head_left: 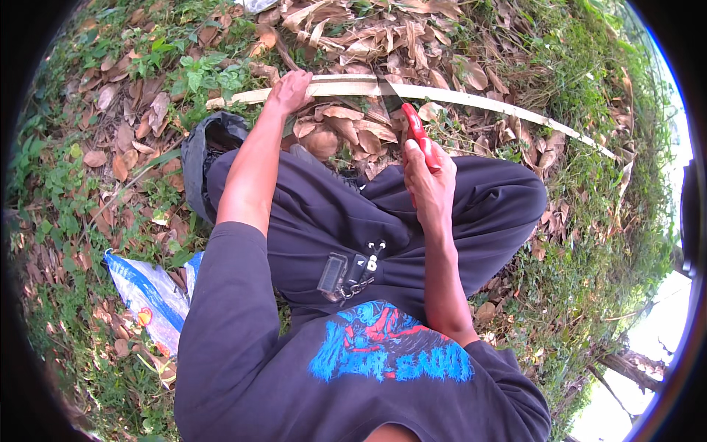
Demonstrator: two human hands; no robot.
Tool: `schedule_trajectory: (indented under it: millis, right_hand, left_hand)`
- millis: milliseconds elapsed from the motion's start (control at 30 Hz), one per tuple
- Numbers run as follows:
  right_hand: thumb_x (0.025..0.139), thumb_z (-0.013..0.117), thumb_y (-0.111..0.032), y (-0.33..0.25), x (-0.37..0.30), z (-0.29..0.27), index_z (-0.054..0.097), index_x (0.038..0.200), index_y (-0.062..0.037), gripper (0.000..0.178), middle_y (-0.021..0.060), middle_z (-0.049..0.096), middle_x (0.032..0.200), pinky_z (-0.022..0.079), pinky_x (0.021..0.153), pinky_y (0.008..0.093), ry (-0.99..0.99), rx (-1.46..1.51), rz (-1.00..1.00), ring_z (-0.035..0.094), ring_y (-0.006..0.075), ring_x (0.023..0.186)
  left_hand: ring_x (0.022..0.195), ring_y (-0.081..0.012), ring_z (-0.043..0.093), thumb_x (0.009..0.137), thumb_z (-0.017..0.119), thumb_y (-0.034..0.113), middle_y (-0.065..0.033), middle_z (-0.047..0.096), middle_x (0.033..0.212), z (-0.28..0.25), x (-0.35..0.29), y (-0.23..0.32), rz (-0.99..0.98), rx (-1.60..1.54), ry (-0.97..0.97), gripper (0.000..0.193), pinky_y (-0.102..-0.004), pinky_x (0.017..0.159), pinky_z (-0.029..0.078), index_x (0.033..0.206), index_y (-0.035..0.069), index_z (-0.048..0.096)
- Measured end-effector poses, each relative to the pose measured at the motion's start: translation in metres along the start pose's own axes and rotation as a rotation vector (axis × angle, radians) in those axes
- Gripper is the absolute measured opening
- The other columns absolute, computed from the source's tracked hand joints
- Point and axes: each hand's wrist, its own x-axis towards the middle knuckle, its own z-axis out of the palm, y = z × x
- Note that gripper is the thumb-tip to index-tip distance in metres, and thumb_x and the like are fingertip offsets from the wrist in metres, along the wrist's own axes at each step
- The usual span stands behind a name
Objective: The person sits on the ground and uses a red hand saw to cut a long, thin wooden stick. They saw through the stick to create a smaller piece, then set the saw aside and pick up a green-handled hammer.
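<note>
A long, pale strip of wood or bamboo (456, 96) lies crosswise in front of me, bowed in the fisheye view. My left hand (290, 93) grips it left of its middle, fingers wrapped over the far edge. In my right hand (427, 171) is the red handle of a hand saw (416, 121), held in a closed grip. Its dark blade points away from me and crosses the strip right of my left hand. The blade's teeth are too small to make out.
I sit cross-legged on grass and dry leaves (346, 125). A dark bag or sack (197, 166) stands by my left knee, and a blue-and-white plastic sack (151, 295) lies further back on the left. Dry husks (383, 37) are heaped beyond the strip. A keychain (357, 276) rests on my lap.
</note>
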Motion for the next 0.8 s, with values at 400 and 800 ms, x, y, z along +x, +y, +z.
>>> schedule_trajectory:
  millis: [400, 800]
  right_hand:
    - [0.097, 0.066, -0.024, -0.023, 0.022, 0.009, 0.054, 0.085, -0.0081, 0.023, -0.0066, 0.045, 0.060, 0.031, 0.044, 0.0209, -0.045, 0.167, 0.054, 0.040, 0.0027, 0.048]
    - [0.097, 0.066, -0.025, -0.037, 0.030, 0.007, 0.054, 0.086, -0.0074, 0.024, -0.0064, 0.046, 0.060, 0.031, 0.043, 0.0204, -0.076, 0.133, 0.104, 0.040, 0.0022, 0.048]
  left_hand:
    - [0.109, -0.0392, 0.057, 0.078, 0.078, 0.033, -0.0189, 0.059, 0.117, 0.008, 0.005, -0.013, -0.088, -0.235, -0.075, 0.057, -0.0462, 0.093, 0.047, 0.122, 0.003, 0.060]
    - [0.098, -0.0323, 0.059, 0.096, 0.045, 0.041, -0.0180, 0.060, 0.102, 0.011, 0.019, 0.027, -0.413, 0.075, 0.071, 0.039, -0.0480, 0.087, 0.045, 0.102, 0.005, 0.061]
